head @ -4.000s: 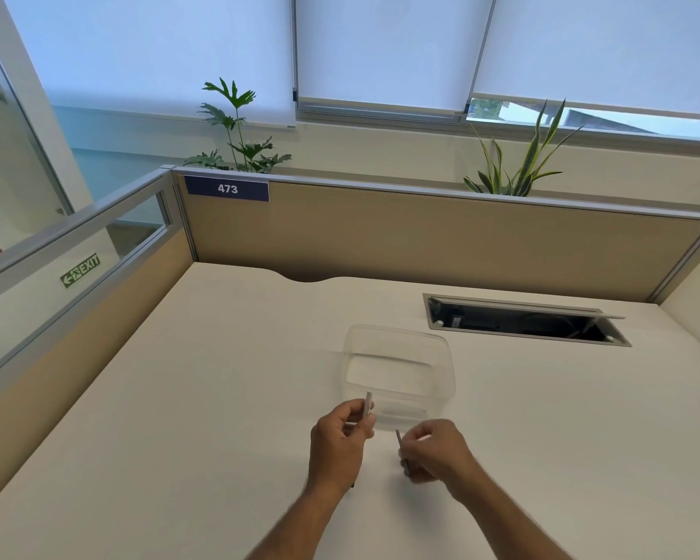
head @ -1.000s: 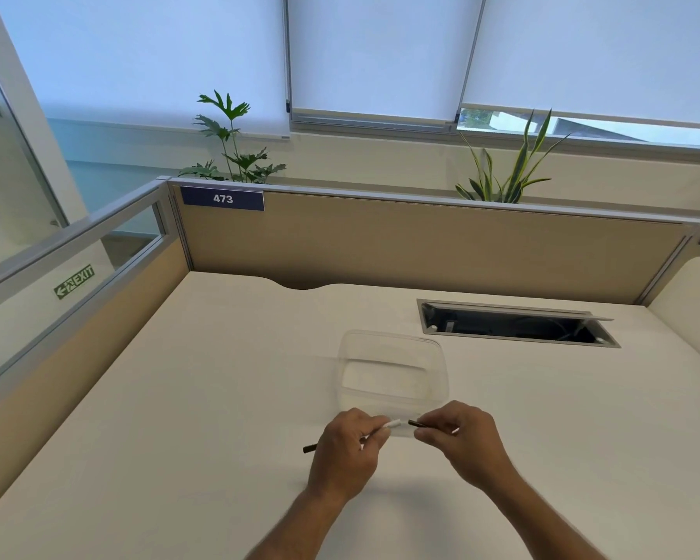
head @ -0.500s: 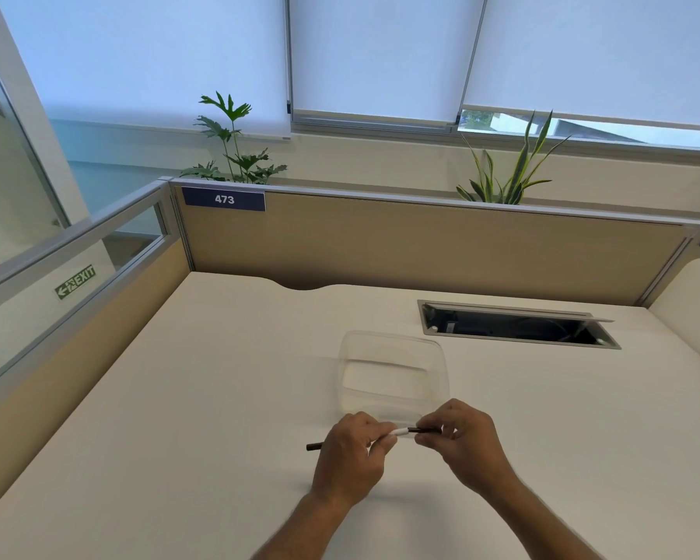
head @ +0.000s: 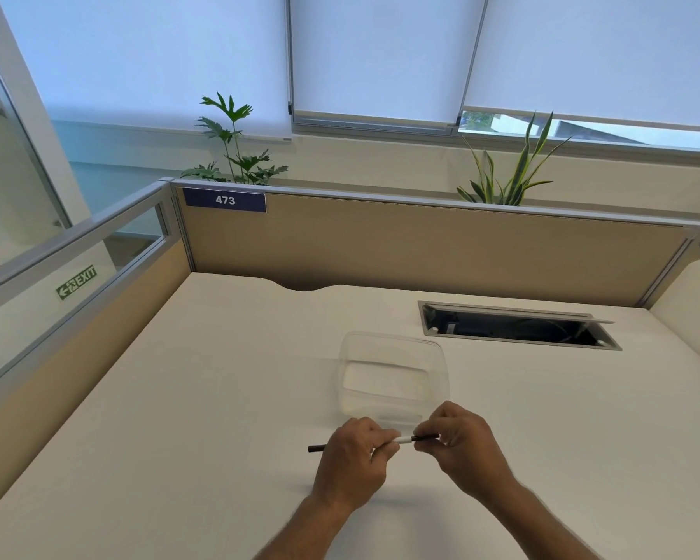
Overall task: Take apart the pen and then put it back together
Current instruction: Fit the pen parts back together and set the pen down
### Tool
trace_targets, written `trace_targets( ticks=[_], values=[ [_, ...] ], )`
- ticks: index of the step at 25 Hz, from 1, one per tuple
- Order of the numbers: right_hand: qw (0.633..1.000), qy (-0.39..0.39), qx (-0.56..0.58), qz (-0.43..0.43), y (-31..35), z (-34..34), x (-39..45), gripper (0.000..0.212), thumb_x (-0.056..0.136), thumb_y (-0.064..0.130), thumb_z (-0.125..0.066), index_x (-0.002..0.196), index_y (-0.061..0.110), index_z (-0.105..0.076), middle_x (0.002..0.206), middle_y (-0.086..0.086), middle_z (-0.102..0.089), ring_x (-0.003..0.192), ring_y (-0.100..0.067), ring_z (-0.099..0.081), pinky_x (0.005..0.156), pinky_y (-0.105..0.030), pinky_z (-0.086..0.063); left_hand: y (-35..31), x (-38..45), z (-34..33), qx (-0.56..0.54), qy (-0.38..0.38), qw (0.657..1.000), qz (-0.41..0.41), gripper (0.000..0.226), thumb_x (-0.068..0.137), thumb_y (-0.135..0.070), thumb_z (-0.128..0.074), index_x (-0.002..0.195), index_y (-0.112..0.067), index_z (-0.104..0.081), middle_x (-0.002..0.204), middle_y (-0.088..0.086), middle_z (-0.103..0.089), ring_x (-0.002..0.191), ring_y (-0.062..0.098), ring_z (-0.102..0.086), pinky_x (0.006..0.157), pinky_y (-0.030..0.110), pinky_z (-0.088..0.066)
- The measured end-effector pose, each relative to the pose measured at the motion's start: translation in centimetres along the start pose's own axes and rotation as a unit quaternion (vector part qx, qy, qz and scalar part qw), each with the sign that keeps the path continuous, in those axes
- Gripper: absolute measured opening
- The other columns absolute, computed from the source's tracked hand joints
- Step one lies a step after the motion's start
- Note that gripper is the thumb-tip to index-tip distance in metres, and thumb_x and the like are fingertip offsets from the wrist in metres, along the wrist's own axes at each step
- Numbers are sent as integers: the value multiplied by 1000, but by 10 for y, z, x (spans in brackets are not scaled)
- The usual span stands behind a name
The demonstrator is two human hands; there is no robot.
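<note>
Left hand: curled around the pen, fingers folded over the barrel, back of the hand toward the camera.
Right hand: fingertips pinched on the pen's dark right end, the other fingers curled in beside them.
Pen: held level above the counter, lying left to right between the two hands. A short white stretch shows in the gap between the hands; a thin dark end sticks out past the left hand at the left; another dark stretch runs into the right hand's fingertips. Whether the parts are fully joined cannot be told, as the fingers hide the seams.
Tub: clear plastic, open top, standing on the counter just beyond the hands; its near rim sits right behind the knuckles. Nothing can be made out inside it.
Counter: pale cream, with the hands' shadow falling just under the wrists.
Cable hatch: a dark rectangular opening with a metal frame, set into the counter behind and to the right of the tub, well apart from the hands.
Partition: tan panel with a grey top rail along the far edge of the counter, carrying a blue label that reads 473 at its left end.
Plants: one with lobed leaves behind the partition on the left, one with striped blades on the right.
Exit sign: green, low on the wall seen through the glass at the left.
</note>
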State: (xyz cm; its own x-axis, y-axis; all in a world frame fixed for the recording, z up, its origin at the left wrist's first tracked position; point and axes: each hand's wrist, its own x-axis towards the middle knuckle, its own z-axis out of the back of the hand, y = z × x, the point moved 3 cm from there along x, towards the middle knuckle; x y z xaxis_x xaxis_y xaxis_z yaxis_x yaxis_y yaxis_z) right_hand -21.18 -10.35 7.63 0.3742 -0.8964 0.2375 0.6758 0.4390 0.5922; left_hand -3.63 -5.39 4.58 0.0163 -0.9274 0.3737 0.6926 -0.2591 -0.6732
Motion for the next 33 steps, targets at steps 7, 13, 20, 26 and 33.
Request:
trace_targets(
  ticks=[7,13,20,26,33],
  values=[
    [997,68,-28,23,5,-2,1,17,77,31,-83,93,31,-78,72,20,-60,67,-7,-60,63,-24,-51,2,1,-1,10,11,1000,-7,20,89,-31,-64,107,-28,-73,85,-5,-68,82,13,-57,71,34,-52],
    [991,70,100,-47,-9,-5,-6,38,74,13,-84,93,44,-71,74,11,-76,68,-8,-71,66,-18,-54,4,0,0,11,17,1000,-6,20,89,-29,-63,106,-27,-73,85,-3,-68,82,13,-56,72,33,-50],
    [977,50,200,-61,-16,-16,-10,37,77,6,-82,78,43,-78,68,-2,-77,54,-17,-66,62,-37,-59,0,1,-2,-2,62,998,-12,20,93,-29,-55,105,-30,-71,81,-2,-66,80,12,-52,71,29,-45],
    [978,59,197,-42,-18,-18,-9,30,83,8,-76,77,37,-79,68,-2,-77,59,-22,-71,62,-32,-61,-1,3,-2,-13,87,996,-12,21,93,-23,-54,103,-27,-72,81,-1,-72,76,16,-54,71,33,-46],
    [974,53,216,-44,-14,-16,-8,19,86,4,-73,79,20,-80,66,-7,-75,55,-19,-71,57,-25,-58,-5,6,-2,-9,73,997,-16,16,90,-26,-59,98,-26,-73,75,-2,-72,70,15,-53,68,36,-47]
  ],
)
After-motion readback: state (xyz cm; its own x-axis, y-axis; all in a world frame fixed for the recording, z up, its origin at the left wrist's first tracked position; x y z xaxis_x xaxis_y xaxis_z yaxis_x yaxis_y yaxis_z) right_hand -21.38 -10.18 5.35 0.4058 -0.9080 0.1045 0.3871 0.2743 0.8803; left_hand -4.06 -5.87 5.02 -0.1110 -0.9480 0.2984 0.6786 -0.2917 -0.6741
